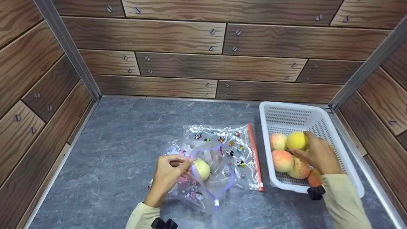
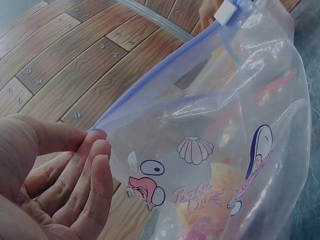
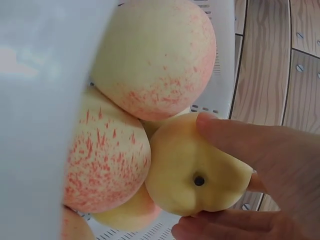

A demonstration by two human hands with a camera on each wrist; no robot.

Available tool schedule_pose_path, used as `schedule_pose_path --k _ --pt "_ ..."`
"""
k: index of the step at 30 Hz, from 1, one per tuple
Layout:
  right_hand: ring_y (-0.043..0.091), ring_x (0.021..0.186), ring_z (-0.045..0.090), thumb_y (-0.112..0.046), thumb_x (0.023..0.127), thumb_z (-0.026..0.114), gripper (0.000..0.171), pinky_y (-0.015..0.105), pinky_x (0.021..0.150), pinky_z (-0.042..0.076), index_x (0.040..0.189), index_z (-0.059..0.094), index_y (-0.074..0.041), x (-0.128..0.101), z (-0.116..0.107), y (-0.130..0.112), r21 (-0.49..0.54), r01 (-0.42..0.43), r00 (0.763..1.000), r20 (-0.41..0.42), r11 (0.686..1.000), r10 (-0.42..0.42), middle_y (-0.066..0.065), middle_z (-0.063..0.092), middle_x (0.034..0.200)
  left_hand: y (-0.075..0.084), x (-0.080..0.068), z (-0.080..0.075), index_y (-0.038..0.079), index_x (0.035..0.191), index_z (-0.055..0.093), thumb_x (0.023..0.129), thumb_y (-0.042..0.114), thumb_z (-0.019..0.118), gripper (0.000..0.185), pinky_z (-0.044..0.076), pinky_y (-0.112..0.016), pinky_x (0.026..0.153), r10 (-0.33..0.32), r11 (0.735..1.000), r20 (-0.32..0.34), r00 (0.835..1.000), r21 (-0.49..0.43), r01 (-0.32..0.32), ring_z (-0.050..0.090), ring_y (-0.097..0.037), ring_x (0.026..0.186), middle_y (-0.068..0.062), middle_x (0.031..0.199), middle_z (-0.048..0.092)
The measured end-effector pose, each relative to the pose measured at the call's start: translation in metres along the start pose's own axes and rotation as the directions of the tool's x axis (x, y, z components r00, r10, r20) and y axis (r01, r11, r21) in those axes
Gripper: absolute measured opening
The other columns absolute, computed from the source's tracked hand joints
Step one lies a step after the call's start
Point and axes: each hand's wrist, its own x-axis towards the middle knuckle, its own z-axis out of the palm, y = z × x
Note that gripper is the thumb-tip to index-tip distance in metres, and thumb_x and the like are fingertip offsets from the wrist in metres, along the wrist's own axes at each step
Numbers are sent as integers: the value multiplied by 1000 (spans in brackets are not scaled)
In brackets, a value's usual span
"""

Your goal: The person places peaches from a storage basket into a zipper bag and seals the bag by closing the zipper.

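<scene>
Yellow peach gripped by right-hand fingers hides basket fruit; left-hand fingers pinch the bag rim.

Light in the head view was even and fairly bright, from above — shadows under the basket and hands were soft and short. Pale glare sat on the bag. Wall lines bowed toward the edges. The wrist views curved more strongly — the basket wall was a near, unfocused white blur, and the fingers looked soft.
</scene>
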Motion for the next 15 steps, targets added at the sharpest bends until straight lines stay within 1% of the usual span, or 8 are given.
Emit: schedule_pose_path --k 2,6,10,12,15 --pt "43 74 63 -21 80 87 71 59 62 51 129 50 13 -1 1 0 6 1 1000 -10 1000 -1 33 66 93 0 0 0 -7 89 75 86 6 76 13 60 -31 57 1 1000 3 1000 -4 -1 71 -23 60 -15 72 72" --pt "47 78 64 -18 79 87 71 61 66 52 130 49 15 -3 0 0 26 -14 1000 -26 1000 14 36 65 96 0 0 1 -7 90 75 86 6 76 13 60 -31 58 1 1000 7 1000 -8 -1 71 -22 61 -15 74 73" --pt "48 80 64 -17 79 88 70 62 67 50 130 51 12 -5 -3 -3 64 -26 996 -84 998 32 36 65 98 1 -1 1 -7 91 74 86 5 76 14 61 -32 59 2 1000 7 1000 -8 -2 71 -23 62 -16 77 73" --pt "46 78 63 -18 79 88 68 60 64 50 130 52 10 -7 -6 -6 79 -16 991 -132 997 26 34 65 96 1 -1 1 -8 91 74 86 5 76 14 61 -33 60 4 1000 8 1000 -10 -4 72 -23 63 -16 78 74" --pt "42 74 63 -19 79 89 68 50 60 49 130 53 8 -9 -11 -13 93 0 978 -206 996 19 32 67 94 1 -1 1 -7 92 74 86 6 77 15 61 -33 61 3 1000 10 1000 -8 -2 72 -22 63 -16 79 74"
